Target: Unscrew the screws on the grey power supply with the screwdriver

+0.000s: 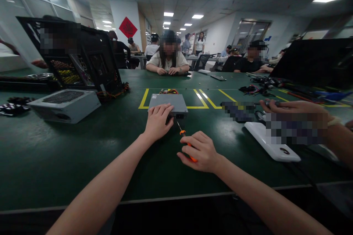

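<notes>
In the head view, my left hand (pixel 158 122) holds the grey metal box (pixel 177 102) on the green tabletop (pixel 165 178), fingers over its near left corner; the box lies toward one o'clock from this nearer hand, and toward eleven from my right hand (pixel 202 152). That one is curled round the orange-handled screwdriver (pixel 182 133), whose long axis runs from five o'clock to eleven, tip just below the black socket (pixel 179 116). Whether tip and metal touch, I can't quite make out.
</notes>
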Motion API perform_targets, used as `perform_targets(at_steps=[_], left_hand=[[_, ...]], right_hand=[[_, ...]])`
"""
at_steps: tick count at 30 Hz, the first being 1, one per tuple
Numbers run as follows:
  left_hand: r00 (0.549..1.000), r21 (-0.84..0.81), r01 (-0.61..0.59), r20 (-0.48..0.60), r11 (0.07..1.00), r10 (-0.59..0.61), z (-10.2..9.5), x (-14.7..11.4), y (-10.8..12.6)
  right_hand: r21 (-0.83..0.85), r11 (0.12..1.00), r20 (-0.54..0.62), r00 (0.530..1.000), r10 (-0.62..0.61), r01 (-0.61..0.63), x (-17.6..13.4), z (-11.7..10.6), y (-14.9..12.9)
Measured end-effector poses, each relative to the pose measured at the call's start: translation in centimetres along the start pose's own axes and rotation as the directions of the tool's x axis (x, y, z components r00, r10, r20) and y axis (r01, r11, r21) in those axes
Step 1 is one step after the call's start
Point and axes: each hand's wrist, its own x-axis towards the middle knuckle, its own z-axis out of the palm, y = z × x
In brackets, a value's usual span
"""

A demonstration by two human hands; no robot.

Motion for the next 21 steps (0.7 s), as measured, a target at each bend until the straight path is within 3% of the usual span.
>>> perform_targets(at_steps=[5,9,15,21], left_hand=[[1.000,-0.001,0.015,0.013,1.000,-0.015,0.14,0.04,0.08],[1.000,-0.006,0.018,0.013,1.000,-0.018,0.12,0.04,0.19],[1.000,0.000,0.024,0.014,1.000,-0.024,0.06,0.09,0.19],[1.000,0.004,0.020,0.006,1.000,-0.020,0.17,0.08,0.21]], right_hand=[[0.093,0.989,-0.031,0.992,0.119,-0.116,-0.26,0.20,0.03],[-0.004,1.000,0.008,1.000,0.006,-0.006,-0.36,0.23,0.03],[0.061,0.994,0.020,0.996,0.090,-0.092,-0.20,0.17,-0.04],[-0.015,1.000,0.034,0.999,-0.014,0.014,-0.19,0.02,-0.02]])
